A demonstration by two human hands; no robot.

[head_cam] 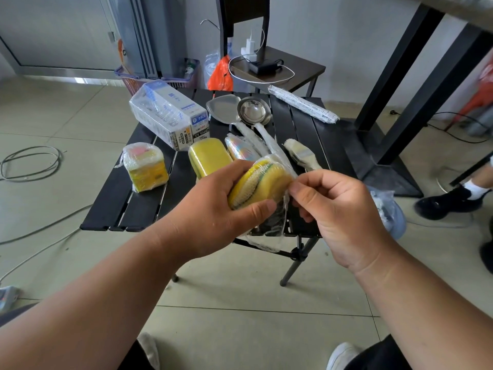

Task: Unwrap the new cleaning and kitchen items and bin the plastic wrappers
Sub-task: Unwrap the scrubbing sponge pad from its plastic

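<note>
- Far left on the black slatted surface (144, 206) we saw a wrapped yellow pack (145, 166).
- Our left hand (213, 209) gripped the yellow sponge stack (257, 185), held just above the surface's near edge.
- Our right hand (338, 212) pinched the stack's clear plastic wrapper (278, 222), which hung loose below.
- A brush (301, 154) lay behind.

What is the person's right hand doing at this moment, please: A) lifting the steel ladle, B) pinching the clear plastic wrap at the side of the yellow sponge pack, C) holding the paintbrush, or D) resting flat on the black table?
B: the right hand pinches the clear plastic wrap beside the yellow sponge pack, which the left hand grips above the table.
</note>
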